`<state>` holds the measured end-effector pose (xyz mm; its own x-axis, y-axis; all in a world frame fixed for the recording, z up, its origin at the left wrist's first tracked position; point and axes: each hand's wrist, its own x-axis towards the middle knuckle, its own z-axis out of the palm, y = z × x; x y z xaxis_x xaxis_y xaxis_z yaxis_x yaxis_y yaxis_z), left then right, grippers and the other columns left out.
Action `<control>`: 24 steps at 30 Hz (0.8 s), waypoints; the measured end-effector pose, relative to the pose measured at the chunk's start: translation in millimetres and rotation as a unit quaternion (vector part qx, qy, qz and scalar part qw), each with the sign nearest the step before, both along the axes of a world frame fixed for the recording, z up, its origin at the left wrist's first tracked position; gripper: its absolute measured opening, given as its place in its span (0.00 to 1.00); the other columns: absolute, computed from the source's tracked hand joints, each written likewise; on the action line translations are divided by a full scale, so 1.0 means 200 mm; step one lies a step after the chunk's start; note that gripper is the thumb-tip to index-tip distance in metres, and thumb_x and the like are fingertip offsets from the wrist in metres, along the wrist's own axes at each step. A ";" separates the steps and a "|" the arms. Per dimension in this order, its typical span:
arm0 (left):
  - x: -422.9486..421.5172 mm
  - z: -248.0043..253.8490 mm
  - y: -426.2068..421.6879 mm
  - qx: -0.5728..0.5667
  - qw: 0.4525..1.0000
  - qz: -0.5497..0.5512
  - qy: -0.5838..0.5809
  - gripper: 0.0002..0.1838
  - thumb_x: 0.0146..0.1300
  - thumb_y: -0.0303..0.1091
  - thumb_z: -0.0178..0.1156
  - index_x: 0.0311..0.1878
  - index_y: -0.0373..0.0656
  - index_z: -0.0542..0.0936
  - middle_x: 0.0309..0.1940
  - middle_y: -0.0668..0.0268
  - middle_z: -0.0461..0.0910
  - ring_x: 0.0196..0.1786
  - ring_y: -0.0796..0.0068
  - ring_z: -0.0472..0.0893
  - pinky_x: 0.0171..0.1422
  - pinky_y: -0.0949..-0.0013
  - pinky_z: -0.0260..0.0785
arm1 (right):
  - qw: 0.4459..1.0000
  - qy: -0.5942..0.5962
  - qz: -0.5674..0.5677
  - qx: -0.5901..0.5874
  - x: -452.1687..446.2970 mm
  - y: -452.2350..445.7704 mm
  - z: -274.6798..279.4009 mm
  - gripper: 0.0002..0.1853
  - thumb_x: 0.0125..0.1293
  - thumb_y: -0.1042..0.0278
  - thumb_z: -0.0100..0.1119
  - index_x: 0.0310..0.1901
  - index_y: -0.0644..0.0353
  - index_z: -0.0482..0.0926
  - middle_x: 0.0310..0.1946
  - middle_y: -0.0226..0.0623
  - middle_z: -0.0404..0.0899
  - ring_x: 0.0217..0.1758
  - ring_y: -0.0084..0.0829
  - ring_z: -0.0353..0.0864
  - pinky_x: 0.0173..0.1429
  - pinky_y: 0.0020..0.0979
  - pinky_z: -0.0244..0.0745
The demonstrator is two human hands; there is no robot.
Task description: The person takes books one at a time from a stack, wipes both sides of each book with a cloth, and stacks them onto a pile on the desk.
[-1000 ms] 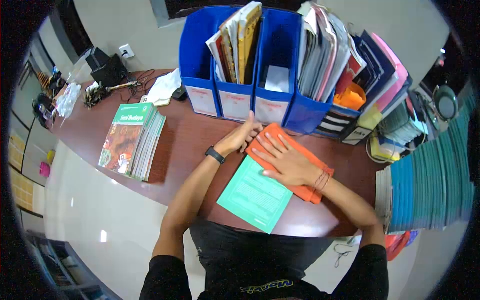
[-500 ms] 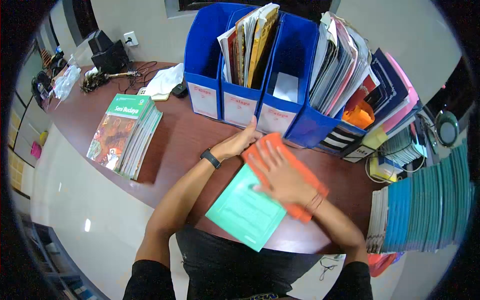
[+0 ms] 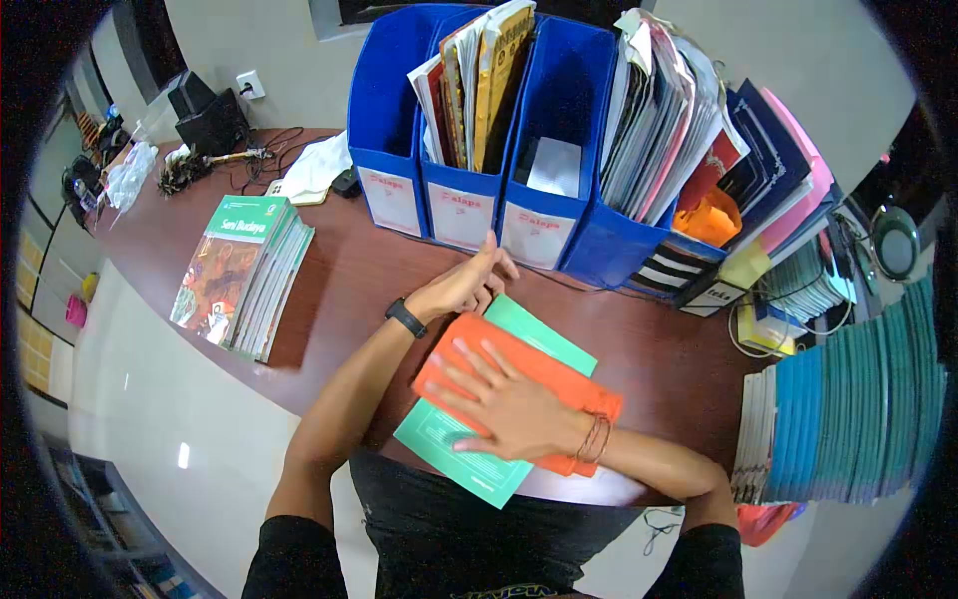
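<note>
A green book (image 3: 544, 334) lies at a slant on the brown desk, its middle covered by a folded orange cloth (image 3: 589, 399). My right hand (image 3: 509, 404) rests flat on the cloth with its fingers spread, pressing it against the book. Beside the book's upper left edge is my left hand (image 3: 471, 282), thumb raised and the other fingers partly curled; its fingertips are near the cover, and whether they touch it is unclear. It wears a black wristband.
A stack of "Seni Budaya" books (image 3: 244, 275) stands at the left. Blue file holders (image 3: 469, 205) with papers line the back. Many teal and blue books (image 3: 848, 399) stand in a row at the right. A white cloth (image 3: 317, 168) and cables lie at the back left.
My right hand and the orange cloth have moved down and left across the green book, uncovering its upper end. My left hand stays beside the book's edge.
</note>
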<state>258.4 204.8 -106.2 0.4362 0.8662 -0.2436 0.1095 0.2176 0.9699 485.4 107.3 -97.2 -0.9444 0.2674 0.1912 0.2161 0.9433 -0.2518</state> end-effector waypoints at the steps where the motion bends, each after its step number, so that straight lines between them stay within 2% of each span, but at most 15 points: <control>1: 0.01 -0.01 0.00 0.026 1.000 0.004 -0.003 0.55 0.76 0.87 0.22 0.54 0.41 0.80 0.28 0.64 0.77 0.30 0.77 0.70 0.38 0.70 0.62 | 1.000 -0.006 0.001 -0.007 0.01 0.04 -0.03 0.42 0.84 0.31 0.43 0.87 0.52 0.62 0.87 0.50 0.61 0.91 0.61 0.53 0.93 0.64 0.41; 4: 0.02 -0.02 -0.01 0.101 0.995 0.015 -0.010 0.55 0.75 0.87 0.22 0.55 0.42 0.79 0.28 0.63 0.77 0.26 0.78 0.68 0.33 0.71 0.60 | 1.000 -0.014 -0.015 -0.008 0.04 0.19 -0.07 0.42 0.83 0.31 0.44 0.88 0.51 0.61 0.88 0.45 0.60 0.92 0.56 0.52 0.94 0.62 0.39; 7: 0.04 -0.06 0.01 0.098 0.995 0.023 -0.010 0.54 0.75 0.87 0.23 0.54 0.42 0.79 0.28 0.63 0.77 0.24 0.79 0.67 0.30 0.73 0.56 | 0.998 -0.010 -0.055 0.034 0.04 0.20 -0.02 0.43 0.83 0.32 0.44 0.88 0.52 0.61 0.89 0.44 0.59 0.93 0.53 0.50 0.94 0.59 0.38; 9: 0.04 -0.08 0.02 0.097 0.995 0.034 -0.010 0.54 0.75 0.88 0.23 0.54 0.42 0.79 0.28 0.62 0.77 0.22 0.79 0.67 0.27 0.75 0.52 | 0.997 0.015 -0.025 0.078 -0.02 0.02 -0.04 0.43 0.83 0.31 0.45 0.87 0.54 0.61 0.90 0.44 0.57 0.93 0.51 0.49 0.95 0.56 0.38; 11: 0.03 -0.03 0.01 0.077 0.996 0.033 -0.011 0.54 0.75 0.87 0.23 0.53 0.42 0.79 0.28 0.64 0.77 0.21 0.80 0.66 0.25 0.75 0.49 | 0.997 0.029 0.056 -0.035 -0.10 -0.23 -0.01 0.44 0.83 0.31 0.45 0.87 0.54 0.61 0.90 0.43 0.56 0.94 0.50 0.48 0.95 0.56 0.38; 14: 0.02 0.04 -0.04 0.020 1.000 0.011 -0.006 0.52 0.76 0.86 0.23 0.50 0.44 0.78 0.27 0.67 0.76 0.17 0.82 0.62 0.21 0.76 0.41 | 0.990 0.033 0.126 -0.055 -0.14 -0.25 -0.02 0.43 0.83 0.31 0.44 0.88 0.51 0.61 0.90 0.42 0.56 0.94 0.50 0.48 0.95 0.56 0.37; 17: 0.02 -0.01 -0.02 0.036 0.999 -0.006 0.003 0.50 0.78 0.85 0.26 0.45 0.43 0.79 0.26 0.66 0.76 0.17 0.81 0.64 0.21 0.77 0.43 | 0.987 -0.018 0.128 -0.095 -0.05 0.03 0.01 0.42 0.83 0.31 0.42 0.88 0.48 0.62 0.90 0.40 0.57 0.94 0.51 0.48 0.95 0.56 0.37; 19: 0.02 -0.03 -0.02 0.065 0.998 -0.004 0.000 0.50 0.79 0.84 0.28 0.42 0.42 0.79 0.27 0.66 0.76 0.16 0.80 0.65 0.21 0.77 0.41 | 0.997 -0.021 0.055 0.045 -0.06 0.09 0.06 0.41 0.83 0.31 0.42 0.87 0.48 0.64 0.90 0.38 0.58 0.93 0.53 0.50 0.94 0.59 0.38; 22: -0.02 -0.01 -0.02 0.050 0.999 -0.004 0.009 0.50 0.79 0.83 0.28 0.42 0.42 0.79 0.27 0.66 0.77 0.17 0.81 0.66 0.21 0.77 0.42 | 0.997 0.008 0.083 -0.003 -0.14 -0.18 0.03 0.41 0.83 0.30 0.42 0.86 0.47 0.64 0.90 0.36 0.59 0.93 0.54 0.50 0.93 0.63 0.38; 24: 0.00 -0.02 0.00 0.040 0.999 -0.022 0.003 0.49 0.80 0.83 0.29 0.41 0.41 0.79 0.28 0.65 0.77 0.18 0.81 0.66 0.21 0.77 0.43 | 0.985 0.015 0.164 -0.055 -0.19 -0.29 0.05 0.41 0.82 0.30 0.43 0.86 0.50 0.65 0.89 0.35 0.60 0.93 0.54 0.50 0.93 0.64 0.39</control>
